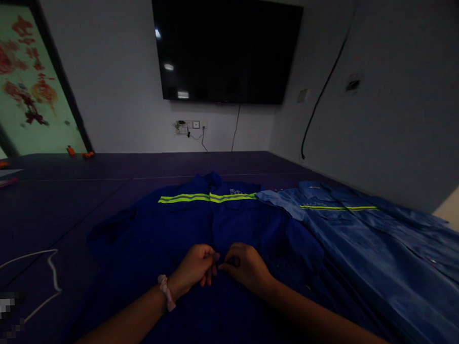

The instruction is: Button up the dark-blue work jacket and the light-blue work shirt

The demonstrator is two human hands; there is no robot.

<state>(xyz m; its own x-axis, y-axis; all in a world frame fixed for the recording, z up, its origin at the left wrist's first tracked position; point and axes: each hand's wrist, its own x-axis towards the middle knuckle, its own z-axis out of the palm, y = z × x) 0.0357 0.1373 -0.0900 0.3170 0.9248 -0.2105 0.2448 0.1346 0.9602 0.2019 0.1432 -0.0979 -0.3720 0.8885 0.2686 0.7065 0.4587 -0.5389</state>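
A dark blue work jacket [179, 230] lies spread out front side up, its collar pointing away from me. A yellow-green reflective stripe crosses its chest, with small pale lettering above it on the right. Over the middle of the front opening, my left hand [197, 265] has its fingers curled in a pinch, and a pale scrunchie [167, 292] circles that wrist. Close beside it, my right hand [249, 268] pinches with thumb and forefinger at the same front edge. The fingertips almost meet; the bit of cloth or fastener between them is too dark to make out.
A lighter blue work jacket [354, 232] with a thin yellow stripe lies at right, touching the dark one. A white cable [53, 271] curls at left on the dark purple surface [111, 169]. Beyond are a wall television [228, 50], sockets and a hanging black cable [331, 71].
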